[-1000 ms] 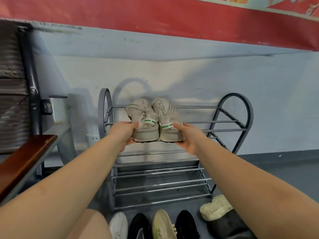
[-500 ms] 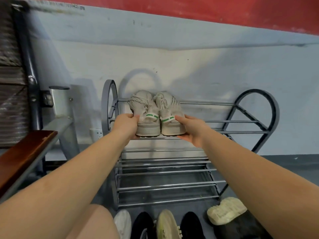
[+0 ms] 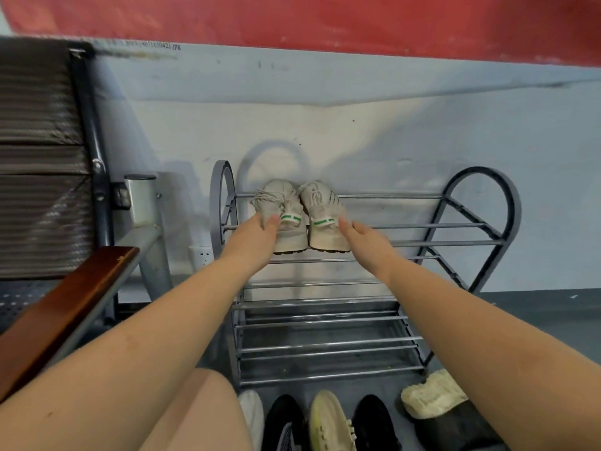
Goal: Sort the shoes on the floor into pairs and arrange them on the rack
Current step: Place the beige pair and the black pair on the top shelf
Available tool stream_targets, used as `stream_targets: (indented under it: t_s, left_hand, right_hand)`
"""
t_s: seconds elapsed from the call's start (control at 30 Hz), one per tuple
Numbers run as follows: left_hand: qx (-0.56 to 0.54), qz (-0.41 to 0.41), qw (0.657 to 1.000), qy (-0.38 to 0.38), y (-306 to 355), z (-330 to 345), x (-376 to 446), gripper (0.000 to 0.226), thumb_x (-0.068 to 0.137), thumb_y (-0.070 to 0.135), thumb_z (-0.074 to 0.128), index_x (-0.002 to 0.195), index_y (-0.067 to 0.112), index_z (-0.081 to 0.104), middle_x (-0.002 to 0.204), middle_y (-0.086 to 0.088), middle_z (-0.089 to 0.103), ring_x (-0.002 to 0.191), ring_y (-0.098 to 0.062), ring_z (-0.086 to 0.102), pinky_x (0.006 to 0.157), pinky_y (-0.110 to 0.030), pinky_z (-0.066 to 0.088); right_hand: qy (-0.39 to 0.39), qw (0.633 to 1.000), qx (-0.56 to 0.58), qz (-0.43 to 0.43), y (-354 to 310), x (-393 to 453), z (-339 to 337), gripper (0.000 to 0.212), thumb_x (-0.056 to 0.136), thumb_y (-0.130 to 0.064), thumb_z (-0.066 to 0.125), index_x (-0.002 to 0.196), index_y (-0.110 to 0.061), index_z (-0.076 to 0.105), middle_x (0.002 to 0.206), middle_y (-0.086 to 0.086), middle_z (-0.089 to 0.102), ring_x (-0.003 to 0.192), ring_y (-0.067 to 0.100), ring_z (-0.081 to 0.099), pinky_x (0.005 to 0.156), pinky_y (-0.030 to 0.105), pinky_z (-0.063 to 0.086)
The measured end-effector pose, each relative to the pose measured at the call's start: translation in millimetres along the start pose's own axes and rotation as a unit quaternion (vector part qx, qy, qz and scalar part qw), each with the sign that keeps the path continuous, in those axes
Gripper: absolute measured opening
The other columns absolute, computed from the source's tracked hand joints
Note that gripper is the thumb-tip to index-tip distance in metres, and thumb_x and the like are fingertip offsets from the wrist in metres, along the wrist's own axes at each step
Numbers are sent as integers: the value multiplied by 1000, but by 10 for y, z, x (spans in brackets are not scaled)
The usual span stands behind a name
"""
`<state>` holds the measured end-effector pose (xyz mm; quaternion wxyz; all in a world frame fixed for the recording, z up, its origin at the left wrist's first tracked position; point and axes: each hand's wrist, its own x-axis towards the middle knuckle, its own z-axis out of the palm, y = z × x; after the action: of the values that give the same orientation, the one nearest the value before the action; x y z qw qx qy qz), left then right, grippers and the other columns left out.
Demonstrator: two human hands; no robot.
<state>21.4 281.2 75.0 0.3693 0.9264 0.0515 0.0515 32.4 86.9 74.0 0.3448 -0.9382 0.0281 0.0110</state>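
Beige sneakers (image 3: 300, 219) sit paired at the rack's (image 3: 481, 226) top-left end; left hand (image 3: 257, 236) and right hand (image 3: 364, 237) flank them, grips spread.

A single head-worn view looks forward and down along both arms, the rack (image 3: 357, 320) close beyond the hands.

Both arms were stretched straight out ahead, bare forearms angling in toward each other. The left hand (image 3: 257, 237) had its fingers out straight and loose, thumb up. The right hand (image 3: 361, 237) was the same, fingers extended, gripping nothing. A bare knee (image 3: 198, 415) showed low down.
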Motion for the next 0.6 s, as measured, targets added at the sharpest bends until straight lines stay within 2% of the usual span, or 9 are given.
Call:
stream_targets:
  t_s: [0.07,0.13,0.23,0.3,0.4,0.5,0.6]
  left_hand:
    - [68,46,996,27,-21,36,-159,66,98,52,24,151,15,13,159,-9,13,147,-24,8,118,-37,12]
    - [147,87,984,53,-51,106,-327,71,97,51,26,152,16,-3,160,-9,-10,147,-24,-12,120,-36,-4]
    - [262,178,946,68,-95,289,-600,75,98,49,26,149,13,-16,156,-10,-25,144,-26,-24,117,-36,-14]
    - [303,232,924,33,-117,452,-773,75,98,48,26,148,12,-18,154,-10,-30,143,-26,-26,114,-35,-18]
    - [349,276,893,-66,-177,752,-972,73,99,46,26,149,12,-15,154,-9,-27,145,-25,-21,116,-35,-16]
    - [381,292,867,-137,-261,1094,-1147,72,99,46,27,150,12,-11,158,-10,-20,147,-23,-16,118,-36,-11]
    - [378,285,861,-188,-310,1418,-1296,73,98,48,29,150,14,-9,159,-8,-17,147,-22,-14,119,-36,-9]
  right_hand:
    - [27,996,-74,-50,39,-194,-5,59,98,-51,29,136,-8,44,140,15,47,132,32,36,110,38,24]
    - [44,985,-142,-91,108,-367,-3,65,96,-53,35,147,-12,29,152,11,32,141,29,24,115,36,17]
    - [27,953,-265,-145,299,-578,29,73,94,-57,36,152,-18,13,160,7,14,146,27,12,118,38,13]
    - [4,942,-301,-150,455,-738,68,75,94,-57,36,153,-20,7,161,7,9,147,27,9,118,40,16]
    - [-17,940,-312,-140,707,-978,182,77,94,-57,36,154,-20,5,160,9,8,147,27,9,117,41,18]
    - [-32,943,-310,-113,1011,-1160,328,77,94,-56,38,153,-21,5,160,8,9,147,26,9,116,41,20]
    - [-46,948,-302,-87,1363,-1304,468,78,93,-57,39,154,-22,5,161,6,9,147,24,9,117,39,20]
